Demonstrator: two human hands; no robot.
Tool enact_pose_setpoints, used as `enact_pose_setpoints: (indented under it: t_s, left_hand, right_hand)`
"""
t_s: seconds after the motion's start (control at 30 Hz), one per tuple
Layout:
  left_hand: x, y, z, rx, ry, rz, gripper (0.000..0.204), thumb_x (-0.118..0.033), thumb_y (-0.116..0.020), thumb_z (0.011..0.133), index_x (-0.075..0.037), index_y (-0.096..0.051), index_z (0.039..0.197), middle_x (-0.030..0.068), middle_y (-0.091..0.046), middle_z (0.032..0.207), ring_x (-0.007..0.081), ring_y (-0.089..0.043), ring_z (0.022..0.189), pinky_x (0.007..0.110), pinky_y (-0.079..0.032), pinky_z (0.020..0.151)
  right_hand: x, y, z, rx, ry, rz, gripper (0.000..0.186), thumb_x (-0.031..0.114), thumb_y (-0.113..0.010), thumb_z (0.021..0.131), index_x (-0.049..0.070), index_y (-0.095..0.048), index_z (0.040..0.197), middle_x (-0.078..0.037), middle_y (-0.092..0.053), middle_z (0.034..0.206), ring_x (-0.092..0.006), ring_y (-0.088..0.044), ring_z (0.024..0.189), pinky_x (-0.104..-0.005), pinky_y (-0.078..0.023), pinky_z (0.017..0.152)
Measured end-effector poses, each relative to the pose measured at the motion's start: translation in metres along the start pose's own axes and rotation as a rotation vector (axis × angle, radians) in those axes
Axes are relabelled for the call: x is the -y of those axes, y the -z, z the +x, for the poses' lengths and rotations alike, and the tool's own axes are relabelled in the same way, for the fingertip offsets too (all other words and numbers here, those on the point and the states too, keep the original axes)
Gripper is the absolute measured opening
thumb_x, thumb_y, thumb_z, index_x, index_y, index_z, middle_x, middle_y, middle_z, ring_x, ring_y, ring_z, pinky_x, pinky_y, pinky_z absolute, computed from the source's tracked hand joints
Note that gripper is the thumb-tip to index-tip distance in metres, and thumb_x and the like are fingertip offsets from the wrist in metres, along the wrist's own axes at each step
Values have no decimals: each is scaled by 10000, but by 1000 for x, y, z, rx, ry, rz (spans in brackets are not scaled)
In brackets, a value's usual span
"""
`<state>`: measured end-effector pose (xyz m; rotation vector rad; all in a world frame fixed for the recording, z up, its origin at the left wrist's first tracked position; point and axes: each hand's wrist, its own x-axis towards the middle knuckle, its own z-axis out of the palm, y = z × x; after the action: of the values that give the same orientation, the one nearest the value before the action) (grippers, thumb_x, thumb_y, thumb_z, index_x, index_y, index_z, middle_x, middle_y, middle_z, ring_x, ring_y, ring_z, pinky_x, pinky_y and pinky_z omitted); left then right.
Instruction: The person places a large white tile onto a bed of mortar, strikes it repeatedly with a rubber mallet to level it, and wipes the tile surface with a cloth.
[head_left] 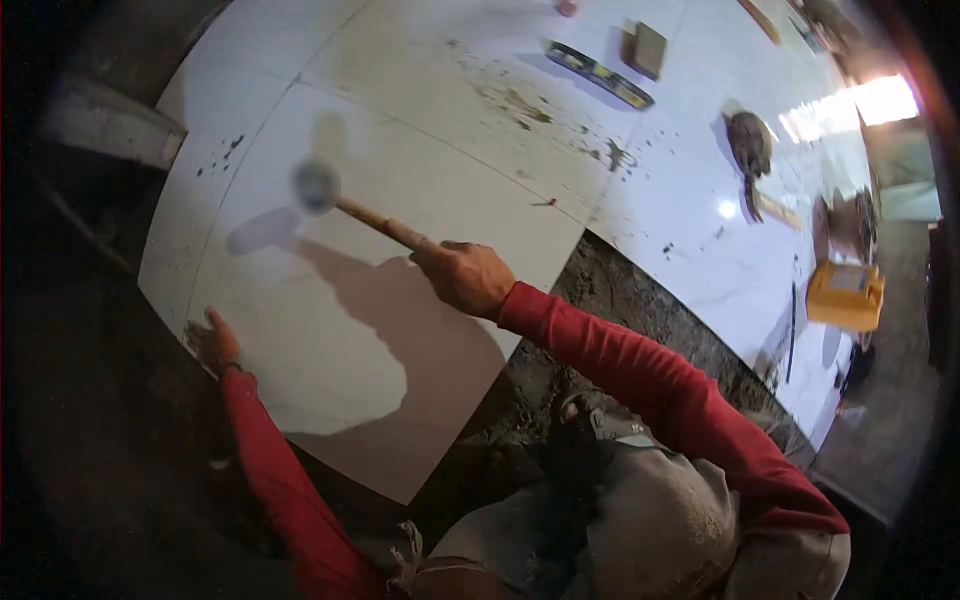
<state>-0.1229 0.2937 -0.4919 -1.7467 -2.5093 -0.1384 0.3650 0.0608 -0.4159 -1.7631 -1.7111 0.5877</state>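
Observation:
My right hand is wrapped round the wooden handle of a mallet. The mallet's dark round head is blurred and hangs over a large pale floor tile, throwing a shadow on it. At the tile's left edge rests my left hand, thumb apart from the other fingers and nothing seen in it. A small red clip-like piece lies by the joint at the tile's far right corner.
Dark wet mortar borders the tile on the right. Farther off, on other tiles, lie a spirit level, a brownish block, a mortar-caked trowel and a yellow box-shaped device. A concrete post base stands at left.

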Motion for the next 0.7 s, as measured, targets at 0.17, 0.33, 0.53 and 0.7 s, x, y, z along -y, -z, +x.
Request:
enact_pose_setpoints:
  t_s: [0.17,0.33,0.53,0.7]
  left_hand:
    - [-58,23,-62,-25,-172,-30,810,-664,-269,976,-105,-220,1560,162,-203,1617,406,-199,1476,585,-182,1164]
    - [-135,41,-146,-42,-430,-53,744,-592,-314,994,-111,-235,1557,159,-212,1617,426,-211,1466,600,-163,1161]
    - [-198,63,-234,-67,-605,-107,735,-549,-377,998,-93,-225,1555,165,-200,1619,433,-196,1467,593,-159,1167]
    - [-213,58,-292,-81,-787,-205,742,-527,-399,999,-94,-197,1566,151,-186,1626,421,-152,1484,599,-144,1170]
  right_hand:
    - [-4,5,-8,132,-63,-45,550,197,-590,933,234,-427,1457,-152,-668,766,-364,-636,611,-457,-512,526]
    - [-1,13,-26,-52,-14,30,337,212,-580,920,181,-599,1255,-150,-654,763,-369,-643,620,-482,-512,534]
    - [3,36,-38,-28,-99,24,276,282,-554,959,159,-628,1195,-176,-665,739,-375,-657,629,-488,-522,549]
    - [-11,57,-55,70,-248,173,413,288,-563,971,149,-523,1358,-221,-644,691,-435,-637,654,-520,-509,606]
